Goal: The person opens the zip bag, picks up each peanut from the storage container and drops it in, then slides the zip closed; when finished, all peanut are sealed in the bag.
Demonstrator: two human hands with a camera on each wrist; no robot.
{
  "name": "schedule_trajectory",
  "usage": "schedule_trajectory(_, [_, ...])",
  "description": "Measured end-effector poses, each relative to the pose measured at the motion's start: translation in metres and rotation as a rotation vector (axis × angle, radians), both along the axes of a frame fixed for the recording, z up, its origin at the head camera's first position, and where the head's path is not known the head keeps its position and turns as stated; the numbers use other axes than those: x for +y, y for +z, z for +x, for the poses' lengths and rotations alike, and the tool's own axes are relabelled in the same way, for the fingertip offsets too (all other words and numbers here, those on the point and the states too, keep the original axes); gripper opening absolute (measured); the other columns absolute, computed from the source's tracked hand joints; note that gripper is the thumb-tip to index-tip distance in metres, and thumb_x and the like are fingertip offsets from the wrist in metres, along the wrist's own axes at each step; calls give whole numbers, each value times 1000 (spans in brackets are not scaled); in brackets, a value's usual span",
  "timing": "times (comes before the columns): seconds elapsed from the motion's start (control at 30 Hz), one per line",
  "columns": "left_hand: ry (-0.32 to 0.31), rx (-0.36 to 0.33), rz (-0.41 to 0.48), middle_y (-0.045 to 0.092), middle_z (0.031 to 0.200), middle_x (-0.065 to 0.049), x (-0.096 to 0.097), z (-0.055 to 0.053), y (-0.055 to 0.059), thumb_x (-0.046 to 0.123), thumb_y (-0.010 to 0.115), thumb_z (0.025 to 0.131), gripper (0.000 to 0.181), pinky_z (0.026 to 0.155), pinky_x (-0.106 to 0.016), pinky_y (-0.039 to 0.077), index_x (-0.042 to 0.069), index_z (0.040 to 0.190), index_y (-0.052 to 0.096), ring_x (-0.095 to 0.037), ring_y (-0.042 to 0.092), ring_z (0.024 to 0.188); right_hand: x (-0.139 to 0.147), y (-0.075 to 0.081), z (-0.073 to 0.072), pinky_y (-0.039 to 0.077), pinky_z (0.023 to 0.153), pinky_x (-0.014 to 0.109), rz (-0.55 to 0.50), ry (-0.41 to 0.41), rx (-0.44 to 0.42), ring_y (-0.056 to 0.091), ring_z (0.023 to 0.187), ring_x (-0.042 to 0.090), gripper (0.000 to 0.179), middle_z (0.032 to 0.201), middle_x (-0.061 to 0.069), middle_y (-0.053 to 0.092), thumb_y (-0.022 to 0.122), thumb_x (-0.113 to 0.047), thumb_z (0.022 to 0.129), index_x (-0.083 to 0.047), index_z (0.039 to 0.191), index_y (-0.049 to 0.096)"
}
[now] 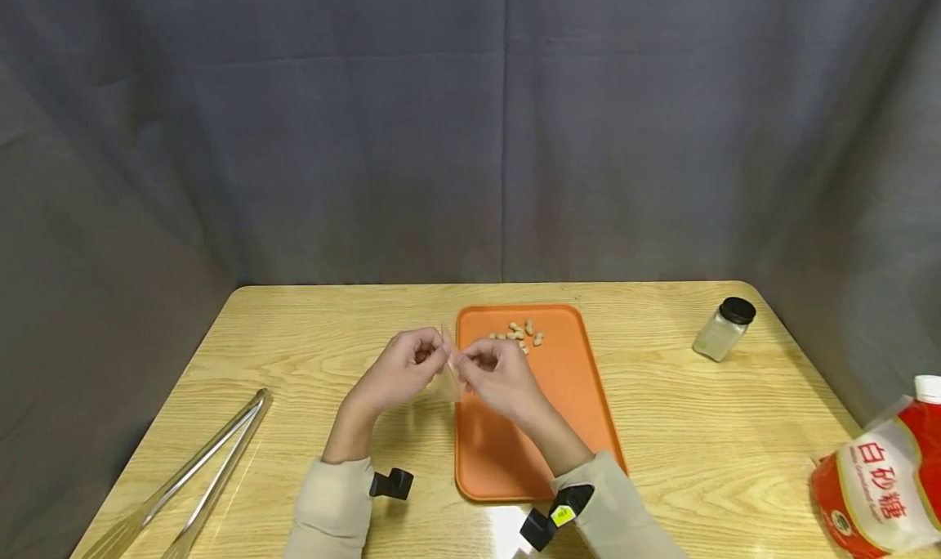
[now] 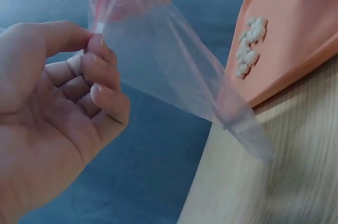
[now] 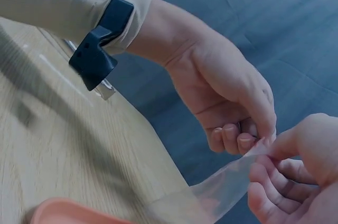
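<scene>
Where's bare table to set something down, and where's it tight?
Free: wood table between orange tray, black-lidded jar and sugar bag; also between metal tongs and left hand. Tight: around tray's left edge, where left and right hand pinch a plastic zip bag; far end, where unshelled peanuts lie.

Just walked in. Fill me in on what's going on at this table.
A person's left hand and right hand pinch the red-lined top edge of a clear plastic bag, held near the left side of an orange rectangular tray. The bag looks empty; a small cluster of tan peanuts in their shells lies on the tray, toward its far end. Silver metal tongs lie untouched to the left.
</scene>
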State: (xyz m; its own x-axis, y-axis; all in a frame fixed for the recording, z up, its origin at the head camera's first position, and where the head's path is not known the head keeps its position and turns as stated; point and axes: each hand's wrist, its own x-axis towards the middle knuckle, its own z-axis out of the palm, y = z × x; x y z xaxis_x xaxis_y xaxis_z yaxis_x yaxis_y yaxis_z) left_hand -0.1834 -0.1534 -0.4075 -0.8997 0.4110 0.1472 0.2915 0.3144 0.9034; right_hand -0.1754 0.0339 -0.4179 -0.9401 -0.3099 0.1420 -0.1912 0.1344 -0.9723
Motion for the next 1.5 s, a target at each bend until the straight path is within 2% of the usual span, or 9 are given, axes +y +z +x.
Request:
schedule_trajectory(0.2, [145,109,-96,44,64,2,-4,3,8,2,52,92,21,55,-25,35,9,73,54,-11,39,57,15,0,0,52,50,27,98,-147,11,64,59,35,11,68,10,64,64,0,92,3,84,71])
schedule_trajectory(0.33, [158,120,-127,44,63,1,-8,4,10,3,54,89,21,56,-26,34,10,70,54,-11,38,56,20,2,-2,55,53,31,118,-103,5,66,63,40,10,69,9,66,66,-2,92,5,88,73])
schedule_trajectory(0.5, [173,129,-118,54,78,-1,-7,5,10,18,70,91,13,63,-31,42,11,87,61,-17,48,69,19,3,-4,54,52,31,148,-90,23,66,56,28,10,67,6,66,66,-2,90,3,88,75])
schedule_trajectory(0.63, [164,145,-178,54,128,-4,-3,5,4,30,92,70,72,93,-51,44,14,130,56,-26,48,116,19,4,-7,53,50,28,165,-97,59,64,53,20,11,66,4,66,66,-1,89,0,86,76])
schedule_trajectory(0.73, [107,147,-272,30,157,-6,4,2,-5,35,98,58,118,111,-63,23,20,155,31,-31,24,143,19,5,-8,52,49,27,162,-98,80,65,53,22,11,65,3,66,65,0,88,1,86,76])
schedule_trajectory(0.8, [81,152,-323,25,161,-5,8,0,-10,36,97,58,126,114,-62,14,21,159,23,-31,18,147,19,5,-9,51,48,26,157,-91,85,66,53,25,11,65,3,66,64,0,88,2,86,75])
schedule_trajectory(1.13, [124,214,-232,62,132,-8,10,-2,-17,17,89,69,79,110,-55,28,8,139,54,-29,51,128,22,0,-9,54,51,28,183,-167,3,67,59,33,10,67,3,67,65,-1,86,2,84,75])
schedule_trajectory(1.37, [111,133,-176,67,123,-4,5,-4,-18,16,88,74,67,106,-56,37,8,134,59,-28,53,126,22,0,-9,53,50,33,184,-179,7,67,58,36,10,65,5,67,65,-2,85,0,81,75])
schedule_trajectory(1.5, [116,110,-156,68,121,-2,2,-6,-19,17,88,74,67,107,-56,36,8,133,60,-27,54,125,25,6,-13,54,78,40,279,-146,72,65,56,20,12,68,2,67,67,-9,90,-3,85,76])
